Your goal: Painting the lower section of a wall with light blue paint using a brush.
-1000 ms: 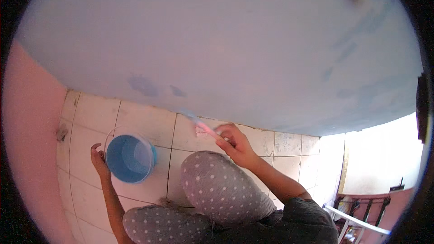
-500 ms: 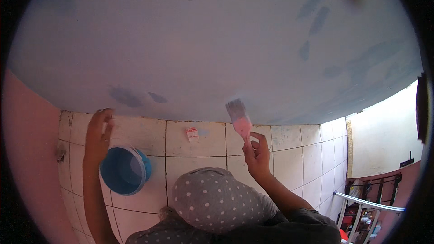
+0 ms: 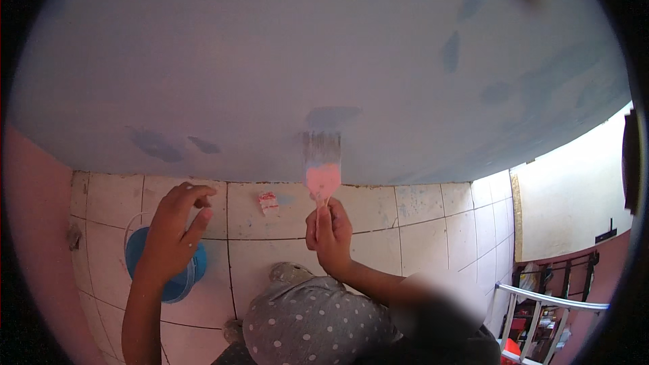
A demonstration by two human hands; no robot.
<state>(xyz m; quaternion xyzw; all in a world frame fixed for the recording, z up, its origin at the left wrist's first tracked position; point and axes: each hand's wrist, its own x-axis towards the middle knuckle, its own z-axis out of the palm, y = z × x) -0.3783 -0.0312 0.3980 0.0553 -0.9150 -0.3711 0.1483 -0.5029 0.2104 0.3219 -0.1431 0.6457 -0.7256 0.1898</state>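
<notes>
Since half a second ago, the brush [image 3: 324, 177] has swung straighter, and a bluish patch [image 3: 331, 116] now shows on the wall [image 3: 257, 61] just beyond it; the left hand [image 3: 174, 230] now covers part of the bucket [image 3: 200, 263], left of the grip. The right hand [image 3: 331, 233] is clamped round the handle; the left is empty, thumb and fingers apart. Light, even pressure with the bristles [image 3: 323, 143] flat would likely serve best. Directly ahead of the grip, the brush points bristles-first toward the wall, long axis running nearly straight away from the body.
</notes>
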